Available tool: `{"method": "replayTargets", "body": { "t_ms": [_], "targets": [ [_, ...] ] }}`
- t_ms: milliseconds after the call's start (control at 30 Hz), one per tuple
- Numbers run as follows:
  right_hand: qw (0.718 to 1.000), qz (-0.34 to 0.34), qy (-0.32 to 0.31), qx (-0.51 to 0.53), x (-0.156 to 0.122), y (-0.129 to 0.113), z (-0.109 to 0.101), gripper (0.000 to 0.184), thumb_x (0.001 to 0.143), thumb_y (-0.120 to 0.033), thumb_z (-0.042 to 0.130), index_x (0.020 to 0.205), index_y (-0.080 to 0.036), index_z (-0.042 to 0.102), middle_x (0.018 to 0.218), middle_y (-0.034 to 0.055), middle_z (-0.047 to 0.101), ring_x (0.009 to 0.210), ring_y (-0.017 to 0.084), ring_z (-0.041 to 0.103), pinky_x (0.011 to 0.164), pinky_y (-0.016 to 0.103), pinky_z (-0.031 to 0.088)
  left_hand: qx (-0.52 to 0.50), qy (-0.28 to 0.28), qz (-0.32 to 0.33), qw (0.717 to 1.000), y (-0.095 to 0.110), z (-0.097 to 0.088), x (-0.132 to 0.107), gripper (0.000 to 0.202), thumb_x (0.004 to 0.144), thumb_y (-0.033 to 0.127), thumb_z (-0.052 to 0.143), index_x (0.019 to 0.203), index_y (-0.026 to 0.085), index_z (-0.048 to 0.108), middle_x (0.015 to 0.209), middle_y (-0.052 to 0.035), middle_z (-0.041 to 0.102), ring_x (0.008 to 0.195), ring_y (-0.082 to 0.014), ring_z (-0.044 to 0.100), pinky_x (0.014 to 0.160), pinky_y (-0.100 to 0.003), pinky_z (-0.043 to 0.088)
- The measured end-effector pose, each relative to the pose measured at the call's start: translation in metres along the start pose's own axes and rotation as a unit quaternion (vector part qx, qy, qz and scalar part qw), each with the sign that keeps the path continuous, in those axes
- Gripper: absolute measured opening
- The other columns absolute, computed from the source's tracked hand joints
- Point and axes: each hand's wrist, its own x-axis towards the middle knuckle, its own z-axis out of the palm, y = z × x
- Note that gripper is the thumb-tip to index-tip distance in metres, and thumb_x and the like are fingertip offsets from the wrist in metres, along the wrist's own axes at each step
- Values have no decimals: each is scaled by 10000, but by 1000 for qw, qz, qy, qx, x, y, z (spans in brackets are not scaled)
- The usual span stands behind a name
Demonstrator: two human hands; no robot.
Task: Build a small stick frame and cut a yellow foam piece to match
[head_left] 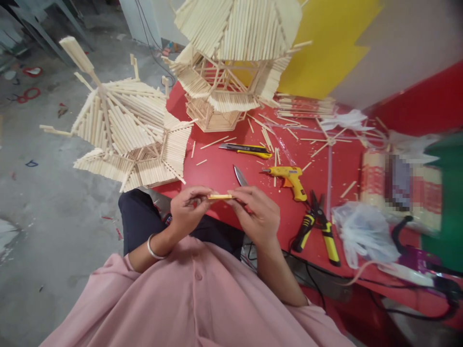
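Note:
My left hand and my right hand are both closed around a short pale wooden stick, held level between them above the near edge of the red table. A steel knife blade sticks up from behind my right hand's fingers; its handle is hidden. A silver bangle circles my left wrist.
A stick-built roof model overhangs the table's left edge; a taller stick tower stands behind. On the table lie a utility knife, a yellow glue gun, yellow-handled pliers, loose sticks, a plastic bag and cables.

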Motion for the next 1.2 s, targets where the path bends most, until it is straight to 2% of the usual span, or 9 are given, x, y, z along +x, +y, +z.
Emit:
{"method": "replayTargets", "body": {
  "t_ms": [100,200,500,833,933,1000,1033,1100,1200],
  "targets": [
    [999,-42,2,-19,-1,0,-2,224,898,-157,658,1065,-280,742,954,32,773,841,152,730,762,287,592,29,-34,141,989,6,-3,6,99,850,142,709,931,194,735,848,-44,779,758,-132,725,694,-238,573],
    [997,-68,3,-25,-3,1,-4,297,893,-113,635,1117,-285,729,976,32,780,864,152,737,780,279,590,35,-54,203,977,11,-5,10,181,855,80,683,984,199,730,885,-54,781,823,-152,734,758,-285,582],
    [995,-97,-10,-8,-7,3,-5,413,884,-54,600,1224,-271,691,1017,59,775,934,172,735,836,304,593,69,-46,213,974,13,-5,9,166,863,78,663,970,194,714,878,-53,764,800,-138,718,712,-255,584],
    [989,-135,23,-56,-17,9,-4,344,926,-133,536,1155,-328,703,1036,34,784,944,193,748,803,353,625,107,-71,218,968,20,-10,2,185,896,99,627,988,232,717,1013,-60,759,892,-135,722,757,-245,588],
    [987,-145,41,-55,-21,10,-2,353,922,-135,565,1175,-345,694,1037,25,786,937,196,753,806,348,630,61,-38,118,990,19,-8,0,94,892,188,655,952,213,723,1105,-89,735,818,-132,713,701,-244,580],
    [985,-151,52,-62,-23,11,-1,360,918,-130,584,1181,-351,692,1041,21,785,925,194,756,815,344,632,-19,-20,-36,999,18,-6,-1,131,893,307,657,950,198,704,989,-73,737,602,-97,651,537,-221,531],
    [983,-158,56,-71,-24,12,0,366,916,-124,589,1187,-348,689,1043,22,785,917,195,757,814,343,634,-68,-24,-128,989,18,-6,0,194,891,373,650,939,190,688,869,-50,726,504,-85,598,449,-208,479],
    [980,-170,54,-90,-26,14,0,390,909,-110,594,1214,-338,677,1060,27,784,924,201,758,818,346,637,-162,-68,-292,940,19,-4,2,341,871,513,626,880,174,656,647,-9,653,402,-92,531,340,-198,378],
    [978,-187,28,-86,-28,18,2,445,894,-81,612,1267,-321,653,1127,34,770,994,202,747,858,341,632,-228,-150,-414,868,23,-3,6,482,793,638,658,799,156,639,542,-12,607,410,-124,558,311,-196,341]
  ]
}}
